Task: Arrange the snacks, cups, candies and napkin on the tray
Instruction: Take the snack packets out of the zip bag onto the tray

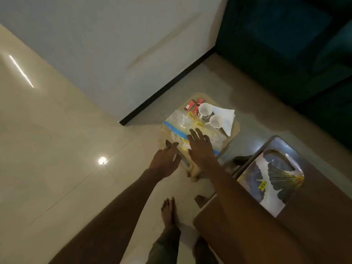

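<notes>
A small tan stool [234,128] carries clear zip bags of yellowish snacks [181,121], two white cups [205,109] [216,121], red candy packets [190,105] and a white napkin [225,116]. My right hand [200,146] hovers flat over the near snack bag, fingers spread, holding nothing. My left hand [165,159] reaches to the stool's near left edge, fingers apart; whether it touches is unclear. The tray [270,180], patterned in dark blue and white with a yellow sticker, lies on the brown table [314,225] at right.
Glossy cream floor tiles spread to the left. A white wall with a black skirting [167,86] runs behind the stool. A dark teal sofa [295,44] fills the upper right. My bare foot [168,212] stands beside the brown table's corner.
</notes>
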